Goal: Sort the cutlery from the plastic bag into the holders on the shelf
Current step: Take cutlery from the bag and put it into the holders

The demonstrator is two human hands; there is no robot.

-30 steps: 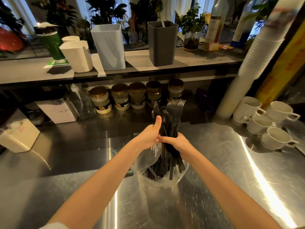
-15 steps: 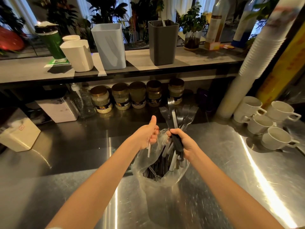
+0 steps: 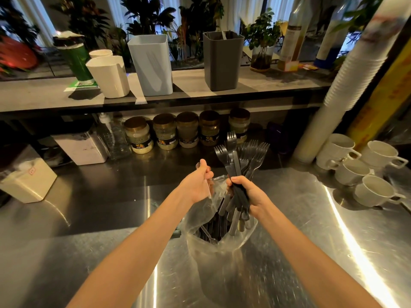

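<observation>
The head view shows the right hand [image 3: 249, 194] closed in a fist round the handles of a bundle of dark forks [image 3: 241, 156], held just above the mouth of the plastic bag [image 3: 211, 247], which stands on the near middle of the steel counter [image 3: 89, 218] with more cutlery inside. The forks' long axis runs nearly upright. Their tines point up and away toward the far shelf [image 3: 44, 96] and fan out to the right, and the handle ends point down into the bag. The left hand [image 3: 196, 185], thumb raised and fingers curled, pinches a thin clear piece [image 3: 208, 187] just left of the bag's rim; I cannot tell what kind of utensil it is, or whether the fingers also touch the film. On the shelf, well apart from the hands, stand a white holder [image 3: 109, 78], a pale blue holder [image 3: 151, 65] and a dark grey holder [image 3: 222, 63]. The bundle looks the likeliest source of trouble: several handles hang lower than the fist and lie at different angles, so a loose one may slide out during the lift. The limp bag could also snag on a handle and tip, spilling its contents. The splayed tines may catch a holder's rim if the bundle goes in unsquared.
</observation>
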